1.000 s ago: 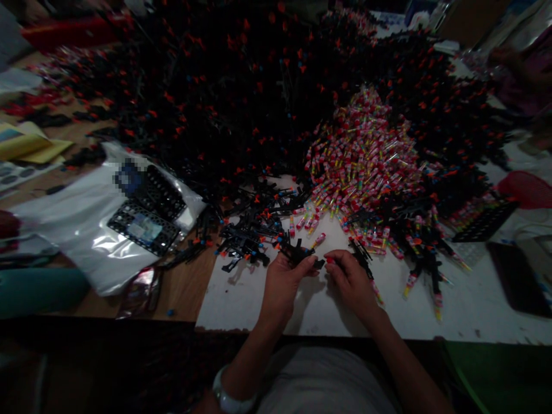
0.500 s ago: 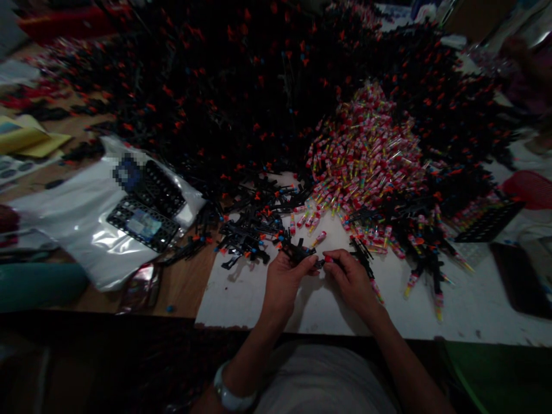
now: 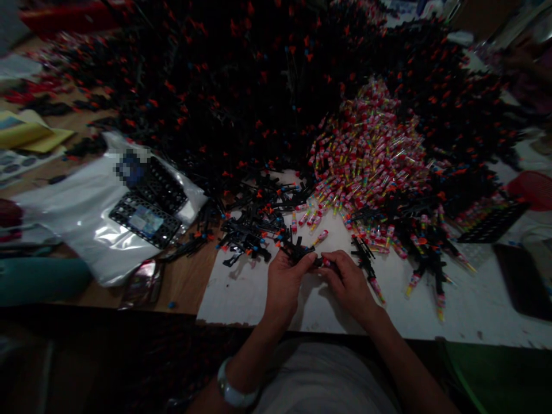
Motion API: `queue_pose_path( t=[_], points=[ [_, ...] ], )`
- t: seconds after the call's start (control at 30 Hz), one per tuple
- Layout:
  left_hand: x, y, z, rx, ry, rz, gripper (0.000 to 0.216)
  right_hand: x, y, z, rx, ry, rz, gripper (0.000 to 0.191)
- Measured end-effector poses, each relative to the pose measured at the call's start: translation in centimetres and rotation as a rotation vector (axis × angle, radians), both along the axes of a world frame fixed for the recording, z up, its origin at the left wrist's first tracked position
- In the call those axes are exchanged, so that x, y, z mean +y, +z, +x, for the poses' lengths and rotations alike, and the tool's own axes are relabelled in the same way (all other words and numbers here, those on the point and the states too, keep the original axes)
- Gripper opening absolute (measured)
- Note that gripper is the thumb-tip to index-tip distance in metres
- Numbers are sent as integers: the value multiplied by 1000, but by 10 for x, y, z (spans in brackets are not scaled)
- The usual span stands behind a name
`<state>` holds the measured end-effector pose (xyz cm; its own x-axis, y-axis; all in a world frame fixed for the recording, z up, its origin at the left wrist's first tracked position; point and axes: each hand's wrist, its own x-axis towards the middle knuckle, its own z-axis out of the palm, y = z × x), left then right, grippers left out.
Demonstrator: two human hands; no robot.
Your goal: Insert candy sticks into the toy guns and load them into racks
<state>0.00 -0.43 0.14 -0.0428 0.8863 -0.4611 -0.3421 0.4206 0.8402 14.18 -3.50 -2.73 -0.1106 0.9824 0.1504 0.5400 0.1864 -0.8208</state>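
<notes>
My left hand point(image 3: 283, 280) is closed round a small black plastic toy gun point(image 3: 297, 250) over the white sheet point(image 3: 241, 293). My right hand point(image 3: 345, 280) meets it from the right, fingers pinched on a small red-capped candy tube point(image 3: 326, 263) at the toy's end. A huge heap of the same black toys with orange parts point(image 3: 241, 86) fills the far table. A pile of pink, red and yellow candy tubes point(image 3: 366, 155) lies just beyond my right hand.
Clear plastic bags with black grid pieces point(image 3: 146, 207) lie at left on the wooden table. Several toys with tubes fitted point(image 3: 414, 253) lie at right. A red basket point(image 3: 532, 190) and a dark flat object point(image 3: 521, 279) sit at far right. Yellow paper point(image 3: 26, 135) lies at far left.
Both hands have stayed together over the white sheet, working the toy and the tube. The view shifted slightly; nothing else moved.
</notes>
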Motion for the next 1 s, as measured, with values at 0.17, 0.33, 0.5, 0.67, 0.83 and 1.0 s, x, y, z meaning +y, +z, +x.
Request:
queue_pose_path(
  t=[0.17,0.33,0.5,0.67,0.83,1.0],
  points=[
    [-3,-3,11,-41,-2,15,28,-7,-2,-14,-79,-164,-59,50],
    [-1,9,1,107,-186,81,26,-5,2,1,-195,-213,-57,50],
    [20,22,-73,997,6,487,34,16,16,65,-458,-631,290,59],
    [36,-18,-104,1395,-20,324,60,38,9,36,-434,-419,223,39],
    [32,-38,-64,1417,-126,385,67,53,-14,-24,-490,-264,84,38],
    [38,-28,-59,1342,-112,391,62,60,-13,-9,-586,-275,43,25]
  ],
)
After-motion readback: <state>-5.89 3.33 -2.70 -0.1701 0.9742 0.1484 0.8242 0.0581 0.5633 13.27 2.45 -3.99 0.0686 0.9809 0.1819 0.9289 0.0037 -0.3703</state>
